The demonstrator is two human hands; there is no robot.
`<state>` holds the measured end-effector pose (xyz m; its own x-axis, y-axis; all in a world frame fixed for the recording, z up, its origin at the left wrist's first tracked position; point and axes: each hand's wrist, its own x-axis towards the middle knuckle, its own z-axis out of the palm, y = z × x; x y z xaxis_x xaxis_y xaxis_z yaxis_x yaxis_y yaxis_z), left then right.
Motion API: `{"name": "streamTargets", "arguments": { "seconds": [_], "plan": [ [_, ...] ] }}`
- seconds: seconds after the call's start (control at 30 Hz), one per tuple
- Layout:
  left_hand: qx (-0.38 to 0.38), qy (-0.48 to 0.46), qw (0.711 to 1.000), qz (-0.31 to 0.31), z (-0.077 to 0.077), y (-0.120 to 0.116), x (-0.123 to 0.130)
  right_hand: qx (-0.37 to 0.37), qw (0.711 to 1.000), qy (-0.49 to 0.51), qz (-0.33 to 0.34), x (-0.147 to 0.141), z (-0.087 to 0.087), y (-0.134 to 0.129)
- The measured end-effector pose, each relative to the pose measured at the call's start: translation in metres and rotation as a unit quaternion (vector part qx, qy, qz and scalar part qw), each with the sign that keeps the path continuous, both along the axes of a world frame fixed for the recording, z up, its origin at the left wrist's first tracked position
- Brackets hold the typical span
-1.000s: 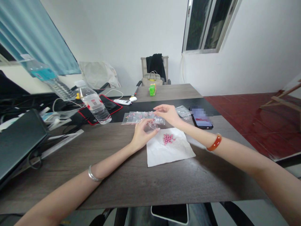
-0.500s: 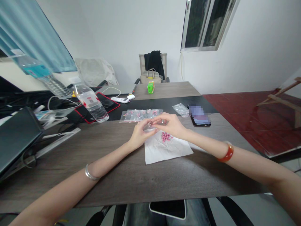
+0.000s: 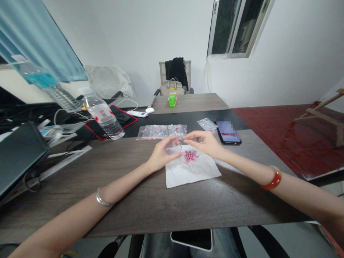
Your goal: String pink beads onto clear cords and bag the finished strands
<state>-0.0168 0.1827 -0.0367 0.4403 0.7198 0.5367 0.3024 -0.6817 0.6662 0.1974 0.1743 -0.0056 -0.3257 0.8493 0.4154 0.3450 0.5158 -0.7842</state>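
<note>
The left hand (image 3: 163, 157) and right hand (image 3: 204, 144) pinch a barely visible clear plastic bag (image 3: 177, 143).

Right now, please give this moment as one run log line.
left hand: at small clear bag | right hand: at same bag | pink beads on white paper

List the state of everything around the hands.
Small clear plastic bag: raised over the white paper, looks empty.
Left hand: curled beside the bag.
Right hand: fingertips at the bag's other side.
Pink beads: loose heap on the paper.
Plastic bags: row, beads inside.
Smartphone: face up, screen lit.
</note>
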Motion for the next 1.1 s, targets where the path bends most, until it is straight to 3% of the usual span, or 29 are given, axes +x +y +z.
{"name": "streamTargets", "arguments": {
  "seconds": [0.07,0.27,0.43,0.63,0.93,1.1],
  "plan": [
    [-0.013,0.004,1.0,-0.012,0.002,-0.002,0.0,-0.023,1.0,-0.02,-0.005,0.01,-0.006,0.005],
    [-0.035,0.027,0.998,-0.034,0.007,-0.006,0.001,-0.048,0.993,-0.079,0.075,0.038,-0.029,0.015],
    [-0.025,0.047,0.998,-0.043,0.006,-0.004,0.0,-0.066,0.985,-0.101,0.12,0.049,-0.034,0.016],
    [-0.02,0.073,0.996,-0.054,0.0,0.001,0.0,-0.053,0.988,-0.098,0.11,0.046,-0.038,0.016],
    [-0.015,0.032,0.999,-0.006,0.004,-0.005,0.001,-0.053,0.991,-0.101,0.076,0.043,-0.04,0.014],
    [0.027,0.111,0.993,0.008,0.006,-0.01,0.0,-0.054,0.991,-0.098,0.072,0.041,-0.04,0.014]
  ]
}}
